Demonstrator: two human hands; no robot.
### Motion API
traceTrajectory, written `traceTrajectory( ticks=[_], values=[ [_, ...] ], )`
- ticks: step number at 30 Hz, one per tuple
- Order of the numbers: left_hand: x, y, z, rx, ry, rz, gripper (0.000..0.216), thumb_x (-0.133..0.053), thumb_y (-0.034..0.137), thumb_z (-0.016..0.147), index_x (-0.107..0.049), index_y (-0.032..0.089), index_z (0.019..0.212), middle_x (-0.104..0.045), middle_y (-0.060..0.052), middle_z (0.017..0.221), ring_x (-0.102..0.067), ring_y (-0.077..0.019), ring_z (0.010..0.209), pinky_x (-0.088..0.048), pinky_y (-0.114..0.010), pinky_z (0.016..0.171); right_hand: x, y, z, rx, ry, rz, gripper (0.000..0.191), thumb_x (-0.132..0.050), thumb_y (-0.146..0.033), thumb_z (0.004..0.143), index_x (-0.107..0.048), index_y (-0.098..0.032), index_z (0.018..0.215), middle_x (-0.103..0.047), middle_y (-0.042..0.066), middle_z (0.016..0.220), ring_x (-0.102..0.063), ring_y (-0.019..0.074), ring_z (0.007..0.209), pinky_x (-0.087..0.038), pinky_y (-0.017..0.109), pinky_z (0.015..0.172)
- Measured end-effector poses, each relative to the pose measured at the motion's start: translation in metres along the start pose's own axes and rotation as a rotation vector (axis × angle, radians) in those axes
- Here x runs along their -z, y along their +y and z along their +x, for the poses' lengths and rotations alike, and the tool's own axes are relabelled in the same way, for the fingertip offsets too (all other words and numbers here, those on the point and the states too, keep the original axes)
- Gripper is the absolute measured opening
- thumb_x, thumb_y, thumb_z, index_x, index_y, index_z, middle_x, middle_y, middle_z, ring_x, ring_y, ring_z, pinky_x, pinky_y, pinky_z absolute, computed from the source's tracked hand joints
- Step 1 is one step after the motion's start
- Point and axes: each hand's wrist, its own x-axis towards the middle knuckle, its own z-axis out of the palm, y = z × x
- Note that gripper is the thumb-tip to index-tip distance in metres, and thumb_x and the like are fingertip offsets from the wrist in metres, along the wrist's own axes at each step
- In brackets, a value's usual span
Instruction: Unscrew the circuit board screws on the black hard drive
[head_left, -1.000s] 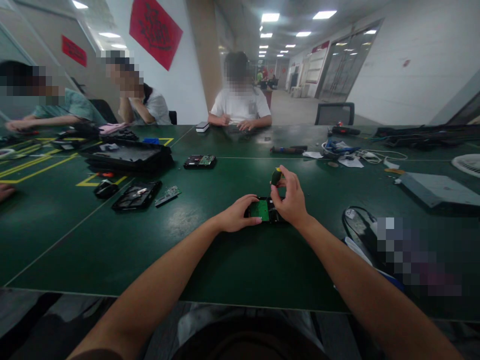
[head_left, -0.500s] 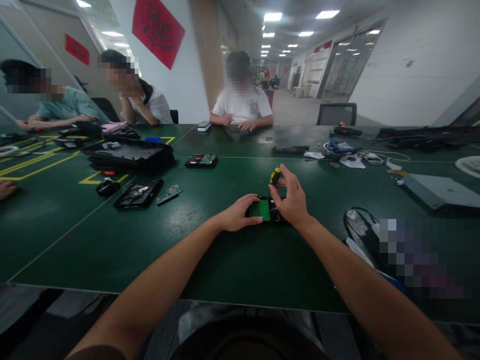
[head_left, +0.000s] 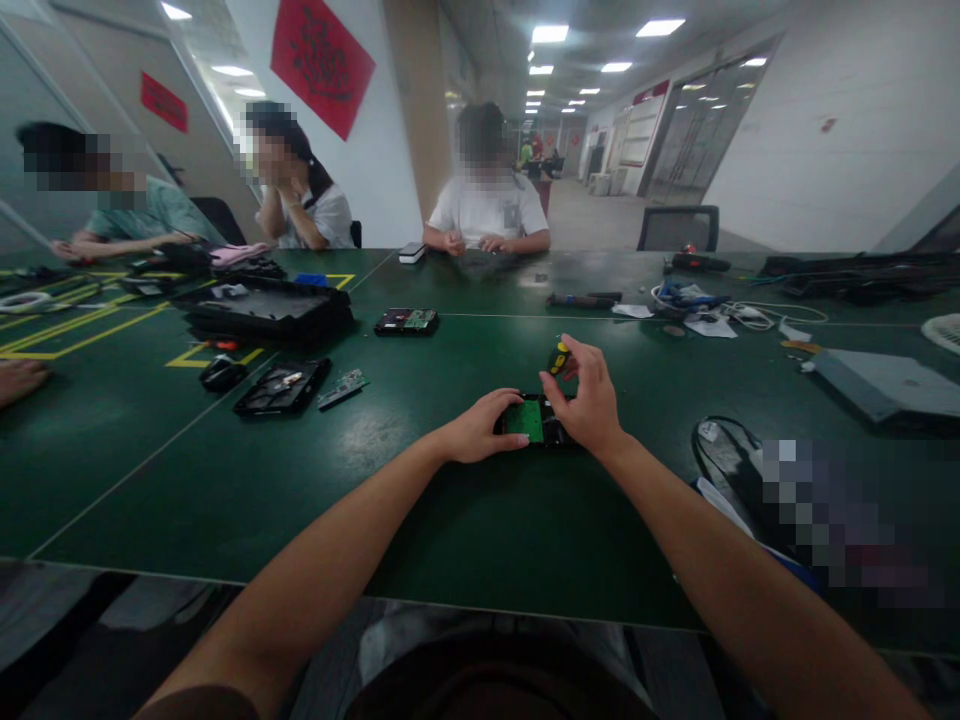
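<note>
A hard drive (head_left: pixel 529 420) with a green circuit board on top lies flat on the table in front of me. My left hand (head_left: pixel 480 428) grips its left side, thumb at the near edge and fingers at the far edge. Above its right part, my right hand (head_left: pixel 591 395) pinches the yellow-and-black handle of a screwdriver (head_left: pixel 557 359), held roughly upright with a slight tilt. The right hand hides the screwdriver's tip and part of the drive.
On the green table (head_left: pixel 450 530) lie another hard drive (head_left: pixel 406 321), an opened black casing (head_left: pixel 283 387), a loose circuit board (head_left: pixel 343 389) and stacked black trays (head_left: pixel 266 312). Rightward are a grey metal box (head_left: pixel 885 385) and a black cable (head_left: pixel 697 450). Several people sit around.
The screwdriver handle has tilted slightly to the right in my right hand. My left hand keeps its grip on the hard drive. The view has shifted a little.
</note>
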Motion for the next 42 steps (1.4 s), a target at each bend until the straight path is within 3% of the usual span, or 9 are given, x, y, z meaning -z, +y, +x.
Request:
traceTrajectory(
  ticks=[13,18,23,29,35,42],
  values=[
    [0.0009,0.0002,0.0006,0.005,-0.011,0.018,0.075,-0.072,0.056,0.084,-0.047,0.020,0.145,-0.043,-0.016,0.156,-0.042,-0.0335,0.144,-0.035,-0.051,0.121,-0.0010,0.0012,-0.0003,-0.013,-0.014,0.026,0.068,-0.058,-0.020,0.095,-0.031,-0.031,0.156,-0.054,0.012,0.133,-0.066,0.0235,0.096,-0.061,0.049,0.091],
    [0.0017,0.0022,-0.0001,-0.001,-0.015,0.023,0.076,-0.071,0.057,0.084,-0.046,0.019,0.145,-0.042,-0.017,0.156,-0.042,-0.0331,0.144,-0.036,-0.050,0.121,-0.0005,0.0023,-0.0003,-0.011,0.011,0.012,0.067,-0.062,-0.023,0.093,-0.035,-0.031,0.153,-0.053,0.012,0.132,-0.065,0.0250,0.097,-0.064,0.048,0.082],
    [0.0010,0.0007,-0.0002,-0.010,-0.009,0.017,0.075,-0.071,0.055,0.085,-0.046,0.019,0.145,-0.042,-0.017,0.156,-0.042,-0.0335,0.145,-0.035,-0.052,0.121,0.0015,0.0006,0.0006,0.009,0.001,0.025,0.064,-0.058,-0.020,0.094,-0.036,-0.032,0.154,-0.054,0.012,0.135,-0.066,0.0254,0.101,-0.063,0.048,0.088],
    [0.0003,0.0001,-0.0001,-0.009,-0.013,0.018,0.075,-0.071,0.055,0.085,-0.045,0.019,0.145,-0.042,-0.016,0.157,-0.041,-0.0332,0.145,-0.034,-0.051,0.122,0.0012,-0.0015,0.0012,-0.005,0.035,0.016,0.066,-0.063,-0.023,0.093,-0.036,-0.029,0.153,-0.054,0.012,0.129,-0.066,0.0232,0.093,-0.063,0.045,0.081],
    [0.0018,0.0032,-0.0001,0.005,-0.019,0.025,0.075,-0.071,0.055,0.085,-0.045,0.018,0.145,-0.043,-0.017,0.156,-0.043,-0.0326,0.144,-0.036,-0.049,0.121,0.0004,-0.0014,0.0004,-0.017,-0.002,0.030,0.065,-0.059,-0.020,0.095,-0.034,-0.028,0.154,-0.055,0.013,0.131,-0.067,0.0223,0.093,-0.062,0.046,0.088],
    [0.0016,0.0042,-0.0010,0.009,-0.008,0.016,0.076,-0.072,0.054,0.085,-0.045,0.017,0.146,-0.043,-0.017,0.156,-0.042,-0.0340,0.144,-0.038,-0.050,0.120,-0.0024,0.0025,-0.0014,-0.010,0.031,0.035,0.065,-0.063,-0.022,0.092,-0.036,-0.029,0.151,-0.054,0.012,0.130,-0.066,0.0227,0.094,-0.063,0.044,0.081]
  ],
)
